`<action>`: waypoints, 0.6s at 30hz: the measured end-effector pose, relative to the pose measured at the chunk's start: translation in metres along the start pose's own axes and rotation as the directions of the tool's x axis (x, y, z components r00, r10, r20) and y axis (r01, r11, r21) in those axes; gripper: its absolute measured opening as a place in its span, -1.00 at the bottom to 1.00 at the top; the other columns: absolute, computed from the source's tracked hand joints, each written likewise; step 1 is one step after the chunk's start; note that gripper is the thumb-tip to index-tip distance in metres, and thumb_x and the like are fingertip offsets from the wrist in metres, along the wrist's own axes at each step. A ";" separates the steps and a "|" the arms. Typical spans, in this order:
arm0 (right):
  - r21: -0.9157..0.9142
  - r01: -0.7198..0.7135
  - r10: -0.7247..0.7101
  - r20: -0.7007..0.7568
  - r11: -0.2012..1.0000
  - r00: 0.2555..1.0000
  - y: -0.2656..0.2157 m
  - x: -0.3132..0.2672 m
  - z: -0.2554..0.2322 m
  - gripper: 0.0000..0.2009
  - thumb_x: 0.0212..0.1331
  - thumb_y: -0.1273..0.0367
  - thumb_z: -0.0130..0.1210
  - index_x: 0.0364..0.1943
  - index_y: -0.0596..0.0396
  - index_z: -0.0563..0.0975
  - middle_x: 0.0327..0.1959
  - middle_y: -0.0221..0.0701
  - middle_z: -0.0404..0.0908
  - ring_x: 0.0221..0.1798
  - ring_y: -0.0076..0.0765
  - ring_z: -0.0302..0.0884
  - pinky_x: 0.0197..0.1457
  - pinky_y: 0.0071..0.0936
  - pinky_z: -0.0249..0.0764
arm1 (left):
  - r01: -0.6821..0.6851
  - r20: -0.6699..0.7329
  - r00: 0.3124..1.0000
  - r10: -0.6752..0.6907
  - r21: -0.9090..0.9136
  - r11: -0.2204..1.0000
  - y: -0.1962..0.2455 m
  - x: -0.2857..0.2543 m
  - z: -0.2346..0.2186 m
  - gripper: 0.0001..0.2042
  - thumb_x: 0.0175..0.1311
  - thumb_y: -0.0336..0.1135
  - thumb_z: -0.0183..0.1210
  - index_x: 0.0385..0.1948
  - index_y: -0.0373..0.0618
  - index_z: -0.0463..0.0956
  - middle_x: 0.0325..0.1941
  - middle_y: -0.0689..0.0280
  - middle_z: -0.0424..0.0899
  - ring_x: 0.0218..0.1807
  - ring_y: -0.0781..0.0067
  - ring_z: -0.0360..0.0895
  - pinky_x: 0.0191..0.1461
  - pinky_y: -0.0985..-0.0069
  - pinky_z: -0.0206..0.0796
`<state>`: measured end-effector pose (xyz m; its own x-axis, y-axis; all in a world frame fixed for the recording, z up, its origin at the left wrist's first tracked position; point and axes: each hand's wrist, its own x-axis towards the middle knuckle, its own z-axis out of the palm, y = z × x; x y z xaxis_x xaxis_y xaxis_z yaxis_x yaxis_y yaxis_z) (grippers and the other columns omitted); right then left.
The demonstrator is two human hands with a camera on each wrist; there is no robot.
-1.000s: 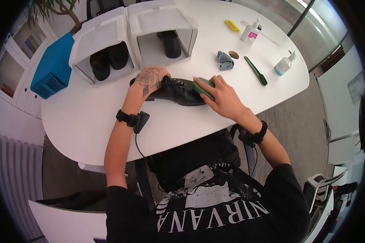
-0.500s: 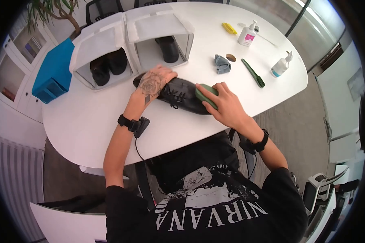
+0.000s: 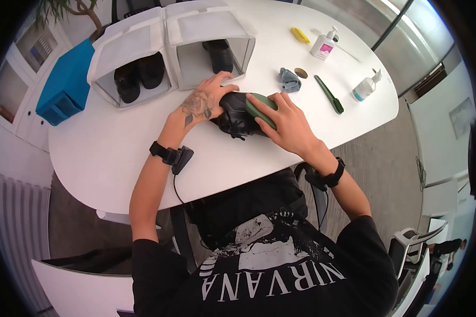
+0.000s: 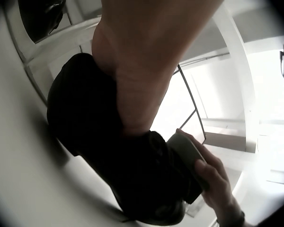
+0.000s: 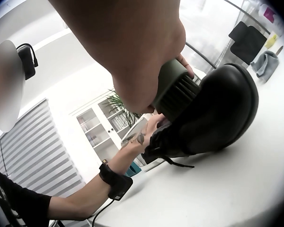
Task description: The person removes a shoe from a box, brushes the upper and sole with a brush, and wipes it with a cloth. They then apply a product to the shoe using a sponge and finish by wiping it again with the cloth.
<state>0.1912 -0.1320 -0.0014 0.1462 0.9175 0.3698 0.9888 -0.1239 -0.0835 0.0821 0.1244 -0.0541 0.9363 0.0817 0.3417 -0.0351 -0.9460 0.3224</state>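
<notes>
A black lace-up shoe (image 3: 231, 112) is held above the white table's near middle, its laces hanging on the side toward the person. The tattooed left hand (image 3: 202, 100) grips it at the heel end; in the left wrist view that hand covers part of the shoe (image 4: 85, 104), and its fingertips are hidden. Pinched between thumb and fingers of the right hand (image 3: 291, 126) is a green brush (image 3: 260, 110). In the right wrist view the brush's dark bristles (image 5: 180, 97) touch the shoe's upper (image 5: 222, 109) behind the toe.
Two white boxes (image 3: 127, 50) with black shoes inside stand behind the left hand, beside a blue box (image 3: 66, 82). Farther right lie a grey cloth (image 3: 290, 80), a green long-handled brush (image 3: 329, 95) and a yellow item (image 3: 300, 35), near a pump bottle (image 3: 323, 45) and a spray bottle (image 3: 365, 87).
The shoe has turned and tilted, so it looks shorter from above. The left hand's fingers have spread more along its far side. The right hand with the brush has shifted slightly left and away from the person.
</notes>
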 end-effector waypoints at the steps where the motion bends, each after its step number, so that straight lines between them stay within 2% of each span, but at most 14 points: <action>1: 0.011 -0.002 0.002 0.012 1.000 1.000 0.000 0.006 0.001 -0.41 0.42 0.22 0.22 0.54 -0.21 0.45 -0.05 -0.17 0.50 0.04 -0.03 0.49 0.01 -0.15 0.62 | 0.071 0.030 0.997 -0.070 -0.060 0.996 -0.001 -0.002 -0.007 -0.44 0.07 -0.38 0.40 0.22 -0.09 0.59 0.29 0.14 0.60 0.40 0.06 0.52 0.50 0.17 0.41; 3: 0.038 0.007 -0.008 0.021 0.999 1.000 0.001 0.016 0.005 -0.42 0.44 0.21 0.20 0.54 -0.20 0.45 -0.06 -0.15 0.51 0.05 -0.02 0.50 0.02 -0.15 0.63 | 0.212 0.102 0.975 -0.197 -0.171 0.962 -0.005 -0.003 -0.021 -0.39 0.06 -0.38 0.42 0.26 -0.12 0.56 0.30 0.11 0.59 0.42 -0.01 0.49 0.48 0.16 0.44; 6: 0.074 0.054 -0.054 -0.002 0.996 0.999 0.004 0.040 0.019 -0.44 0.46 0.20 0.17 0.54 -0.18 0.44 -0.09 -0.14 0.51 0.05 -0.01 0.51 0.02 -0.16 0.63 | 0.137 0.004 0.991 -0.136 -0.043 0.990 -0.035 -0.008 0.009 -0.41 0.15 -0.36 0.39 0.28 -0.17 0.50 0.29 0.07 0.58 0.43 -0.06 0.47 0.50 0.19 0.42; 9: 0.067 0.127 -0.123 -0.058 0.990 0.991 -0.003 0.066 0.038 -0.44 0.47 0.19 0.16 0.53 -0.17 0.44 -0.10 -0.13 0.52 0.04 -0.01 0.51 0.00 -0.15 0.63 | 0.063 -0.065 0.996 -0.065 -0.029 0.998 -0.039 -0.017 0.014 -0.45 0.19 -0.34 0.38 0.26 -0.22 0.47 0.28 0.04 0.57 0.41 -0.07 0.49 0.52 0.20 0.39; 11: 0.011 0.207 -0.204 -0.120 0.978 0.972 -0.007 0.080 0.048 -0.44 0.47 0.19 0.17 0.53 -0.16 0.43 -0.10 -0.12 0.52 0.03 0.00 0.51 -0.01 -0.15 0.63 | 0.108 -0.027 0.994 -0.108 -0.027 0.994 -0.056 -0.020 0.028 -0.39 0.23 -0.29 0.37 0.34 -0.24 0.43 0.34 0.05 0.52 0.46 -0.03 0.44 0.57 0.19 0.35; 12: 0.001 0.206 -0.204 -0.127 0.979 0.971 -0.007 0.078 0.046 -0.44 0.46 0.19 0.17 0.53 -0.17 0.43 -0.11 -0.12 0.51 0.02 0.00 0.51 -0.02 -0.15 0.63 | 0.131 -0.010 0.991 -0.131 -0.025 0.991 -0.065 -0.021 0.034 -0.36 0.24 -0.26 0.36 0.38 -0.25 0.40 0.36 0.05 0.50 0.48 -0.01 0.42 0.59 0.19 0.33; 15: -0.012 0.174 -0.175 -0.099 0.985 0.980 -0.005 0.060 0.035 -0.42 0.45 0.19 0.19 0.54 -0.20 0.44 -0.12 -0.13 0.50 -0.01 -0.01 0.51 -0.04 -0.15 0.62 | 0.045 -0.048 0.998 -0.048 -0.063 0.997 -0.035 -0.022 0.005 -0.47 0.16 -0.42 0.34 0.23 -0.25 0.48 0.29 0.03 0.53 0.40 -0.09 0.49 0.55 0.19 0.37; 18: -0.016 0.089 -0.089 0.000 0.996 0.996 0.004 0.022 0.015 -0.41 0.43 0.20 0.21 0.54 -0.23 0.45 -0.14 -0.14 0.49 -0.03 -0.01 0.51 -0.06 -0.15 0.61 | 0.109 -0.020 0.994 -0.111 -0.110 0.988 -0.042 -0.017 0.015 -0.45 0.16 -0.44 0.32 0.25 -0.25 0.46 0.31 0.05 0.52 0.41 -0.08 0.47 0.56 0.20 0.37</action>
<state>0.1982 -0.1063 -0.0073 0.0576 0.9249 0.3759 0.9982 -0.0480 -0.0350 0.0730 0.1581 -0.0862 0.9271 0.1930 0.3213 0.0287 -0.8913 0.4525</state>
